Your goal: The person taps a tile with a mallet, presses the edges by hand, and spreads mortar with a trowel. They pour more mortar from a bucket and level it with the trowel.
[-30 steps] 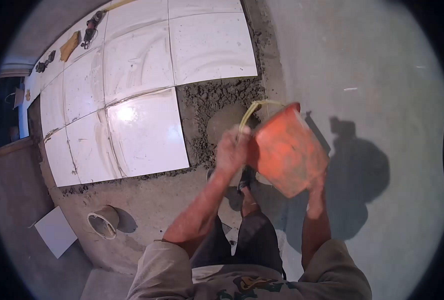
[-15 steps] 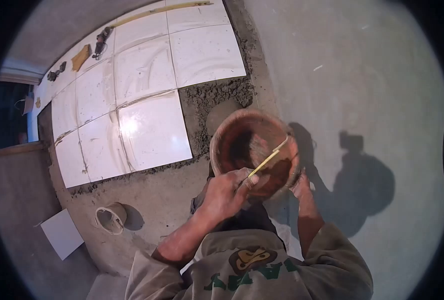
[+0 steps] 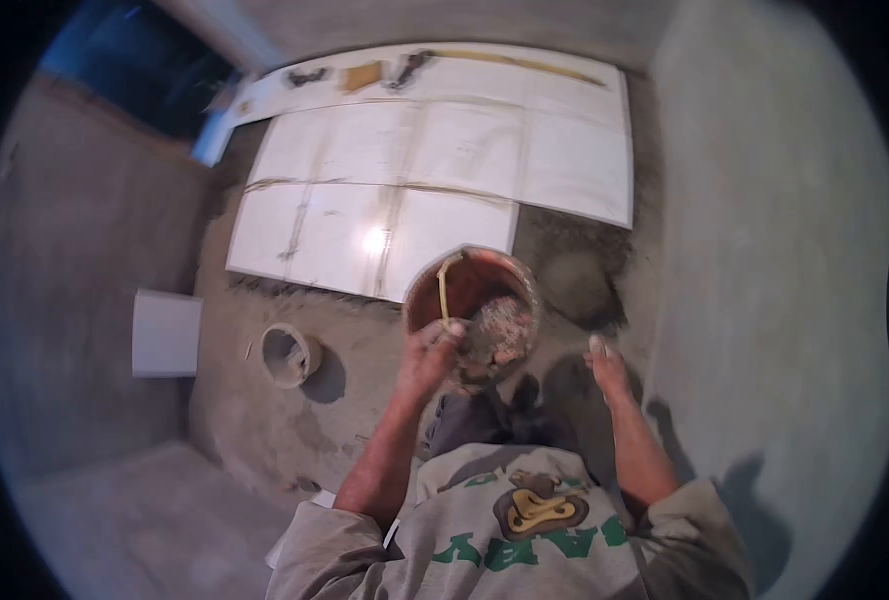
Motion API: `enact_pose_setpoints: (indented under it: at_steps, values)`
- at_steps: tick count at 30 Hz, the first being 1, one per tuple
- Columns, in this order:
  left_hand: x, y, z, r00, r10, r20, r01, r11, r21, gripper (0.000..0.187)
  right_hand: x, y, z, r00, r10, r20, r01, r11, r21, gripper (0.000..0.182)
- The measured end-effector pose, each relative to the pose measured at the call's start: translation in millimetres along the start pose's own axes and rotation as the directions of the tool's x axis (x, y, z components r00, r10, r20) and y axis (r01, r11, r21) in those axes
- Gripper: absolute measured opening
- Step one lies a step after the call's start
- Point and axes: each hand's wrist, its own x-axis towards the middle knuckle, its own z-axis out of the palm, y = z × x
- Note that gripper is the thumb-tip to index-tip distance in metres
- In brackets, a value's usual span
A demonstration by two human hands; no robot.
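My left hand (image 3: 433,352) grips the yellow handle (image 3: 444,298) of a round, reddish-brown bucket (image 3: 530,300), which hangs in front of my legs. Inside the bucket lies a lumpy pinkish-grey material (image 3: 502,328). To the right of the bucket and apart from it is my right hand (image 3: 605,362); its thumb side shows, but its other fingers are too unclear to read. Just beyond the bucket, a smooth round patch (image 3: 577,283) marks the dark mortar at the edge of the white tiles (image 3: 460,232).
A small bucket (image 3: 292,356) stands on the floor at left. A loose white tile (image 3: 167,334) lies by the left wall. On the far tiles are a dark tool (image 3: 409,70), a tan piece (image 3: 362,77) and a long yellowish strip (image 3: 525,64).
The bucket has moved left and lower, away from my right hand, which has let go of its rim. The view has turned, bringing the whole tiled area more level.
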Motion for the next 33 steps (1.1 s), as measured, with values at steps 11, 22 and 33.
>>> enact_pose_setpoints:
  at_steps: [11, 22, 33]
  values:
    - [-30.5, -17.7, -165.2, 0.937, 0.041, -0.347, -0.052, 0.998, -0.024, 0.04, -115.8, -273.3, 219.2, 0.488, -0.434, 0.757, 0.774, 0.616, -0.146, 0.034]
    - [-53.8, -66.2, -285.6, 0.887, 0.154, -0.434, -0.094, 0.983, 0.157, 0.036, -140.3, -255.6, 410.6, 0.39, -0.361, 0.847, 0.738, 0.672, -0.053, 0.027]
    - [-19.8, -248.6, -368.9, 0.48, -0.486, -0.73, 0.233, 0.873, -0.428, 0.045, -149.2, -302.5, 432.4, 0.436, -0.198, 0.878, 0.621, 0.772, -0.135, 0.029]
